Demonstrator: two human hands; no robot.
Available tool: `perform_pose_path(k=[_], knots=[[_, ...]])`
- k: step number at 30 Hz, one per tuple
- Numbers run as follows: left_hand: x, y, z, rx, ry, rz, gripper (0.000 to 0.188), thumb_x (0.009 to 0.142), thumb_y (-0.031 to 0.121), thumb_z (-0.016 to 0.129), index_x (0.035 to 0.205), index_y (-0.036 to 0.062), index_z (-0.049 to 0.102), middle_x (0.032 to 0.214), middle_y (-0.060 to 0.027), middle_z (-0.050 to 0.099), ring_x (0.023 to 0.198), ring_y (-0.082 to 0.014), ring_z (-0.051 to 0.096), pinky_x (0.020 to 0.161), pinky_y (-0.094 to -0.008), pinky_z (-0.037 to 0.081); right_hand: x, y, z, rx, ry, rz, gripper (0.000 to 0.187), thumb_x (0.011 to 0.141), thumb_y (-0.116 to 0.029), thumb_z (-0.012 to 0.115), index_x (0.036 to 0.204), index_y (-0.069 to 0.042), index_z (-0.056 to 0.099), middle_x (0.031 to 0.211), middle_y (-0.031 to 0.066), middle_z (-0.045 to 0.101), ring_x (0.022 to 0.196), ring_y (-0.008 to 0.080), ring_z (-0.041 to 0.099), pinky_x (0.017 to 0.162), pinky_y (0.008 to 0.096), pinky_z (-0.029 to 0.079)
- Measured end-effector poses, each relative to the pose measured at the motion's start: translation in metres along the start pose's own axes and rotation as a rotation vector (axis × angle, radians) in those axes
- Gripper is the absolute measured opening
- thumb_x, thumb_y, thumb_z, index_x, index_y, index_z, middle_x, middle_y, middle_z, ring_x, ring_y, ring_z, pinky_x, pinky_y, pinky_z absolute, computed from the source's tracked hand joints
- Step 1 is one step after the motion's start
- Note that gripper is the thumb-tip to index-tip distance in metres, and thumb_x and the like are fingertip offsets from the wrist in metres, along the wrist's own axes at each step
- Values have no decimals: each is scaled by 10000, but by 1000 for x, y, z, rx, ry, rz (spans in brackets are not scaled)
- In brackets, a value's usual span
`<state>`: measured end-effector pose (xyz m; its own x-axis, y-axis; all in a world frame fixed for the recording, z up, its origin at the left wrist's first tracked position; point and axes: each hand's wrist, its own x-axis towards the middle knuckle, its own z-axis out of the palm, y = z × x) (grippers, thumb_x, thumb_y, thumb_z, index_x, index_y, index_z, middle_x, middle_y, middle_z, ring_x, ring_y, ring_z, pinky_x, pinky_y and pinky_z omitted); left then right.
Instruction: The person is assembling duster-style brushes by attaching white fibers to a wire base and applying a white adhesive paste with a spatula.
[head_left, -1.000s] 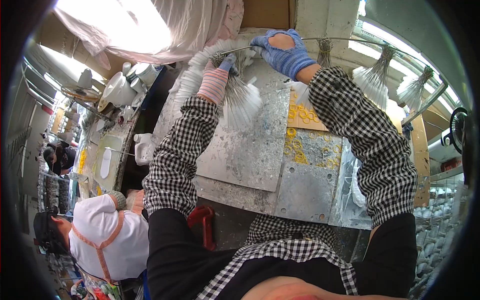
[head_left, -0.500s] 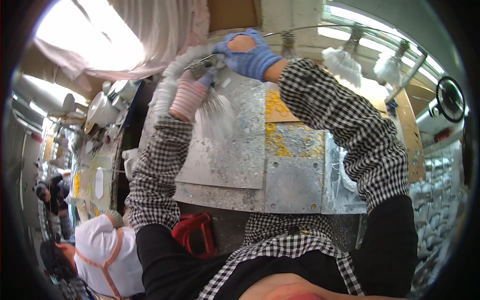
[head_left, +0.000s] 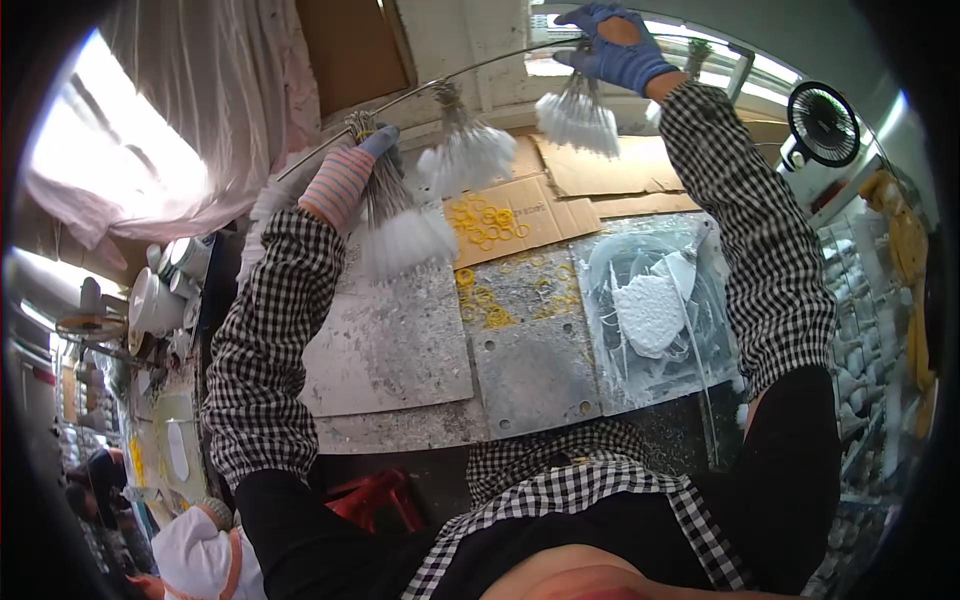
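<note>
My left hand (head_left: 342,183), in a pink-striped glove with blue fingertips, is closed around the wire stems of a bundle of white-tipped wires (head_left: 402,243). The top of that bundle meets a thin metal rod (head_left: 408,95). At the upper right, my right hand (head_left: 618,48), in a blue glove with a gap over its back, has its fingers around the rod. Just below those fingers hangs another white-tipped bundle (head_left: 578,122). A similar bundle (head_left: 464,150) hangs between my hands. Fingers partly hide the tops of the bundles.
Yellow rings (head_left: 487,222) lie on cardboard (head_left: 560,222) and on the stained worktable (head_left: 390,360). At right sits a clear tray (head_left: 608,375) with white paste and a spatula. A black fan (head_left: 822,125) stands far right. A person in white (head_left: 195,555) is at lower left, near a red stool (head_left: 375,502).
My view has turned rightward. My right hand has moved right along the rod, away from my left hand, which keeps its bundle. The paste tray is now in fuller view.
</note>
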<state>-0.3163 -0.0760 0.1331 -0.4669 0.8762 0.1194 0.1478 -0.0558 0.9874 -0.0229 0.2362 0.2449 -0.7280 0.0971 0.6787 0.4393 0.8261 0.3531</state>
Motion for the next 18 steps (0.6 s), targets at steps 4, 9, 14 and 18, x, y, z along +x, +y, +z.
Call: perform_pose_path(k=[4, 9, 14, 18], knots=[[26, 34, 85, -66, 31, -101, 281, 982, 289, 673, 1097, 33, 688, 905, -51, 708, 779, -149, 668, 741, -301, 537, -20, 30, 43, 27, 23, 2, 456, 908, -552, 637, 1127, -156, 696, 962, 77, 681, 934, 283, 664, 854, 433, 502], [63, -26, 70, 876, 133, 678, 249, 1031, 167, 591, 1258, 68, 609, 1092, -60, 703, 872, -147, 677, 777, -315, 555, 14, 16, 57, -50, -168, 3, 356, 970, -473, 506, 1045, -184, 698, 1000, 90, 704, 982, 298, 676, 937, 520, 452], [128, -31, 128, -431, 15, 197, 260, 1053, 64, 486, 1299, 91, 566, 1219, -94, 664, 1020, -196, 676, 826, -308, 583, 0, 128, 60, -203, -429, 117, 351, 977, -470, 526, 1071, -181, 703, 982, 80, 724, 928, 290, 689, 893, 517, 476], [165, -65, 86, -357, -8, 218, 347, 1049, 56, 491, 1389, 111, 530, 1283, -67, 667, 1107, -194, 669, 905, -324, 580, 21, 131, 30, -206, -853, 58, 618, 995, -582, 396, 1314, -124, 660, 1387, 88, 636, 1341, 284, 548, 1112, 574, 379]])
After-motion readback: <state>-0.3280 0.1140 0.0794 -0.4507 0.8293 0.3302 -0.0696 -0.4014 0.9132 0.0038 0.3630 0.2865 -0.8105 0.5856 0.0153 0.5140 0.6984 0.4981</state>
